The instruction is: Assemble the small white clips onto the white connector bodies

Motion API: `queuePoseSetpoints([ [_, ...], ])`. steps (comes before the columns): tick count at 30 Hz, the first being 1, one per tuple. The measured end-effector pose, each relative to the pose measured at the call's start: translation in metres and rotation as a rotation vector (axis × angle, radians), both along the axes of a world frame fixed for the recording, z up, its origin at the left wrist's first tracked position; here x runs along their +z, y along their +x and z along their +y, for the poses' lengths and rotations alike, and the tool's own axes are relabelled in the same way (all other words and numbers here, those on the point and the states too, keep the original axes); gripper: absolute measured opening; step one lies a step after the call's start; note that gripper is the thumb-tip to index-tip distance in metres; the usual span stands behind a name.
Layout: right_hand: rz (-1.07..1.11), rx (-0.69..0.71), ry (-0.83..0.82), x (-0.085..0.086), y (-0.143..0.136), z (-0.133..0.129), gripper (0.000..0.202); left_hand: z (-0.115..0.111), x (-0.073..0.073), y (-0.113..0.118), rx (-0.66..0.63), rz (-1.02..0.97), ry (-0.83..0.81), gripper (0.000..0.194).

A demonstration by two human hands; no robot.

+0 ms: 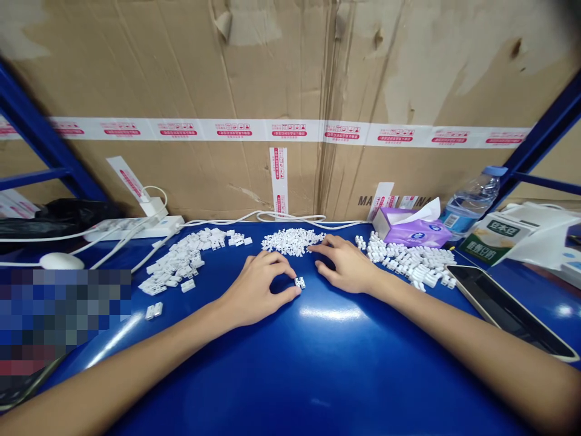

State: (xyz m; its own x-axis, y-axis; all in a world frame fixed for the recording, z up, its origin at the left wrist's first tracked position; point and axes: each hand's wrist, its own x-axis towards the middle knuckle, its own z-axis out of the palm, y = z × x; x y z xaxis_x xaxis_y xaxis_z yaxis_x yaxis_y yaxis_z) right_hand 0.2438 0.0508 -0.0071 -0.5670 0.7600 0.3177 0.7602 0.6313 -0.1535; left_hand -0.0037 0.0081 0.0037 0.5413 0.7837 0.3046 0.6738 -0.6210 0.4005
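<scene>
My left hand point(258, 286) holds a small white plastic connector piece point(300, 283) between thumb and forefinger, low over the blue table. Just beyond it lies a heap of tiny white plastic parts point(290, 240). At the right edge of that heap is my right hand point(342, 261), its forefinger stretched to the parts and its thumb apart from it; I see nothing held there. Larger white pieces point(179, 261) are spread to the left, with a pair of white pieces point(154, 310) lying nearer me. White connector pieces point(413, 261) form another pile to the right.
A purple tissue pack point(411, 232), a water bottle point(472, 200) and a green-and-white carton point(494, 237) stand at the back right. Nearer is a phone-like dark-screened device point(511, 310). A power strip point(131, 227) with white cables lies back left, before a cardboard wall point(204, 72).
</scene>
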Motion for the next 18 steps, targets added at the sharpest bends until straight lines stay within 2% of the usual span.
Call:
queuePoseSetpoints([
  [18, 0.159, 0.123, 0.039, -0.0051, 0.0024, 0.0011, 0.022, -0.0016, -0.0008, 0.0004, -0.017, -0.012, -0.017, 0.012],
])
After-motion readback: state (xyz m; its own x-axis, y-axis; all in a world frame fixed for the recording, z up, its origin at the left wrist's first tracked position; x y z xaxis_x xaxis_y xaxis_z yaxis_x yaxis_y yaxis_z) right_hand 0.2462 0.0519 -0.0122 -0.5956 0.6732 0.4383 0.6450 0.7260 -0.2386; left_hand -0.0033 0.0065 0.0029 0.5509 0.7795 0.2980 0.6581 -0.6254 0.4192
